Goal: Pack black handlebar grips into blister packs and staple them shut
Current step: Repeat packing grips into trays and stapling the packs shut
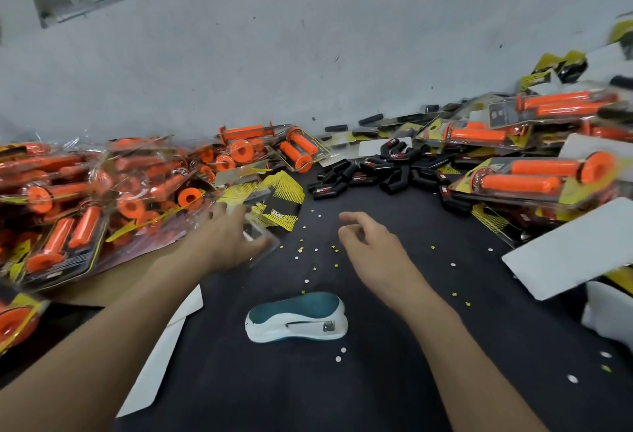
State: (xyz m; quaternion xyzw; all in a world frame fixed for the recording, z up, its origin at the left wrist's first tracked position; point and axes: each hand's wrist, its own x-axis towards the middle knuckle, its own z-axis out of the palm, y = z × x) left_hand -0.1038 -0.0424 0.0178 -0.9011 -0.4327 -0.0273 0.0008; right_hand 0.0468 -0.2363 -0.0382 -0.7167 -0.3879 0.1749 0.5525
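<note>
A heap of black handlebar grips [380, 171] lies at the far middle of the dark work surface. My left hand [226, 239] reaches forward-left and holds a clear blister pack [260, 236] with a yellow-black card beside the orange pile; its fingers curl over the pack's edge. My right hand [370, 243] hovers above the surface in the middle, fingers loosely curled, holding nothing. A white and teal stapler [296, 318] rests on the surface below both hands, touching neither.
Packed orange grips in blister packs are piled at the left [85, 191] and at the right [534, 164]. White cards [575, 250] lie at the right edge. Small paper dots and yellow bits are scattered over the dark cloth [342, 390]. A grey wall stands behind.
</note>
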